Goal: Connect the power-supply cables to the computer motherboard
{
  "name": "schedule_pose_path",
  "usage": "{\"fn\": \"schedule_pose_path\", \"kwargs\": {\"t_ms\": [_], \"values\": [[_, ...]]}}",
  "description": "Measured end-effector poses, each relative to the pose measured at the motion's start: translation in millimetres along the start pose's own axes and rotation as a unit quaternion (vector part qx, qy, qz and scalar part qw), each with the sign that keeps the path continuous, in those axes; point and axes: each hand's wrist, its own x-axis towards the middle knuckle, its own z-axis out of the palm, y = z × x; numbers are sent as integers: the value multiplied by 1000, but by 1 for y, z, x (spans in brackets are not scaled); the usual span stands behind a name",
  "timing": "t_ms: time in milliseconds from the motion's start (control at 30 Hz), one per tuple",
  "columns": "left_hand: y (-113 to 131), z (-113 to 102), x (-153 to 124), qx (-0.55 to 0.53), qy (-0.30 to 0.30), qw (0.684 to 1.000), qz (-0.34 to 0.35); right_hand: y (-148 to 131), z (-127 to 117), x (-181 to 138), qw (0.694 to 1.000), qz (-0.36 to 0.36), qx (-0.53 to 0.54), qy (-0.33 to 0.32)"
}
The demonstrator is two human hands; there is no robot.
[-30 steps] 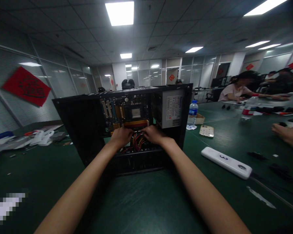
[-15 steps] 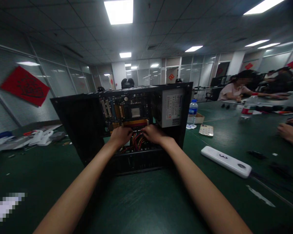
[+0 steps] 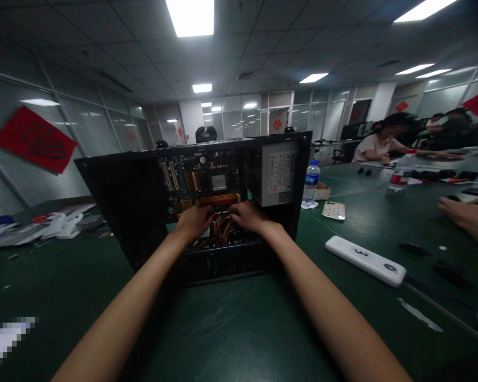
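An open black computer case [image 3: 223, 262] stands in front of me on the green table, with its inside facing me. My left hand [image 3: 196, 218] and my right hand [image 3: 247, 215] reach in side by side at the lower edge of the motherboard [image 3: 233, 170]. Both have bent, closed fingertips, a small gap apart, just below the red and yellow memory slots [image 3: 225, 199]. What the fingertips pinch, if anything, is too small and dark to make out. Between and below the hands hangs a bundle of coloured power cables [image 3: 222, 231]. A silver power supply [image 3: 279, 175] sits at upper right inside the case.
Right of the case are a blue-capped water bottle [image 3: 311, 183], a patterned phone [image 3: 333, 210] and a white power strip [image 3: 364, 261]. Another person's hands [image 3: 464, 215] rest at the right edge. Papers and scraps [image 3: 63, 225] lie on the left.
The view has shifted slightly, so the case and table things sit a little further left. My hands stay at the same place in the case. The other person's hands at right have moved inward.
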Motion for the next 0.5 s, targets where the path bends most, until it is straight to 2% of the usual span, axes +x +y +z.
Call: {"fn": "schedule_pose_path", "kwargs": {"t_ms": [500], "values": [[-2, 4, 3, -9, -10, 1000, -2, -1, -1, -1, 1000, -5, 3, -2]]}}
